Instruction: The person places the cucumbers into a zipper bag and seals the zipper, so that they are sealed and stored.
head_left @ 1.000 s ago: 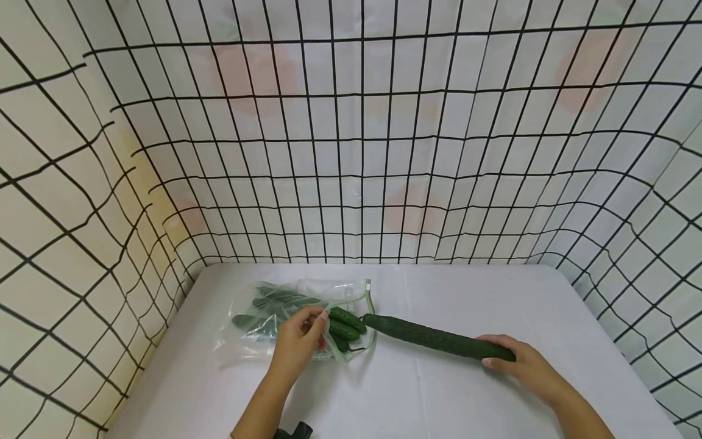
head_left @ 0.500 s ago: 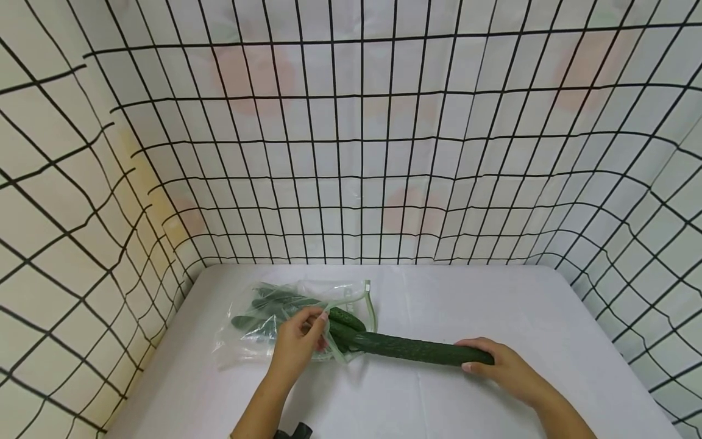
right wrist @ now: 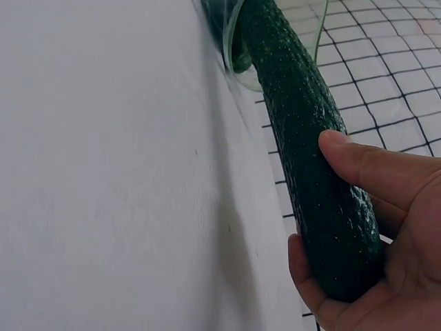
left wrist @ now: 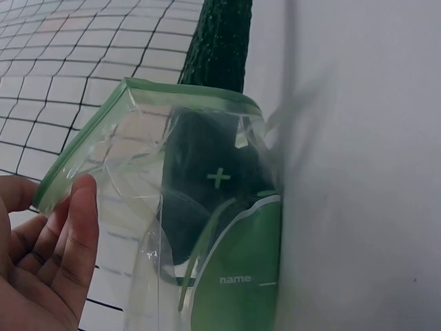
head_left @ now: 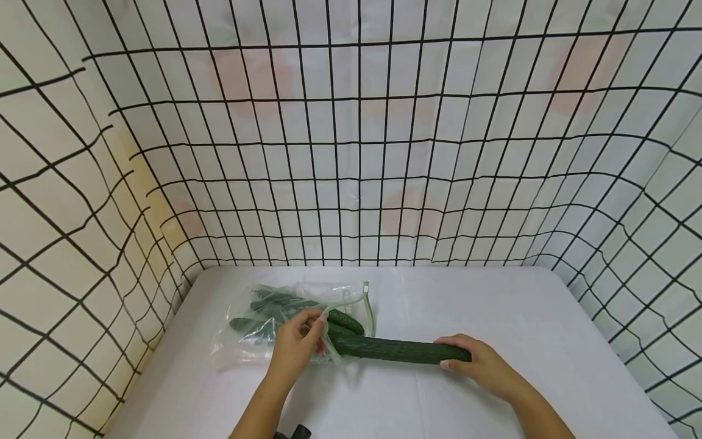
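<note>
A clear zip bag [head_left: 236, 350] with green edging [left wrist: 186, 90] lies on its side on the left of the table, several cucumbers [head_left: 344, 319] inside. My left hand [head_left: 298, 338] pinches the rim of its mouth between thumb and finger and holds it raised. One long dark green cucumber [head_left: 395, 350] passes through that mouth, its far end inside the bag. Round its near end my right hand [head_left: 474, 363] is curled, thumb on one side and fingers on the other, as the right wrist view shows. In the left wrist view the bag's green label reads "name".
A white cloth covers the table [head_left: 466, 299]. White walls with a black grid [head_left: 359, 143] rise behind and at both sides. A small black object [head_left: 300, 432] shows at the bottom edge by the left forearm.
My right hand has moved left with the long cucumber; its tip has gone from outside the bag's mouth to inside. The left hand stays in place on the rim.
</note>
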Action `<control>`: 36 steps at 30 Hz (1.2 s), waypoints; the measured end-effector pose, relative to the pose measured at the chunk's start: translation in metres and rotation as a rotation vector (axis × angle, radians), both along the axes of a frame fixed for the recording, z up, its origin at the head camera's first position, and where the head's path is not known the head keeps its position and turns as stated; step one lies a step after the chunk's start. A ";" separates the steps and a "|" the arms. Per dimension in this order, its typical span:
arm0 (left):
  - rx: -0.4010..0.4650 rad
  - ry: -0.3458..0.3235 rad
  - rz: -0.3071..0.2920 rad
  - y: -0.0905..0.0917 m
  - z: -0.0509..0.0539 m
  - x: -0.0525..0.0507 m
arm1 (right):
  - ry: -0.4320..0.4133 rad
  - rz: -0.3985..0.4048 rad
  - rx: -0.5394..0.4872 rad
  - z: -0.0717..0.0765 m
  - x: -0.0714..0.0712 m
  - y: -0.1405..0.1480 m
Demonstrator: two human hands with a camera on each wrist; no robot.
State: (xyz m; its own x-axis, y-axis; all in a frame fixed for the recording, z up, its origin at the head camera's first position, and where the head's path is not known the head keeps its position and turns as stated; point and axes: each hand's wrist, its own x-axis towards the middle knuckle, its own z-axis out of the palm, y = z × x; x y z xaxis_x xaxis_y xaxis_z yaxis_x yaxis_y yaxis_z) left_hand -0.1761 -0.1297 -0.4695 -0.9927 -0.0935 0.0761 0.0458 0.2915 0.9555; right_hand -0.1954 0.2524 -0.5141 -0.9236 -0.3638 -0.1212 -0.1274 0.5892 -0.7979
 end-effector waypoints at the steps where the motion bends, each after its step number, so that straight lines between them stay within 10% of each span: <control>1: 0.000 0.003 -0.002 0.000 0.001 0.000 | 0.003 0.001 -0.002 0.000 0.000 -0.002; 9: 0.038 0.036 -0.031 -0.006 -0.012 -0.004 | 0.021 0.000 -0.002 0.000 -0.002 -0.016; 36: 0.113 0.116 -0.064 -0.001 -0.003 0.002 | 0.054 0.014 0.021 0.004 -0.003 -0.040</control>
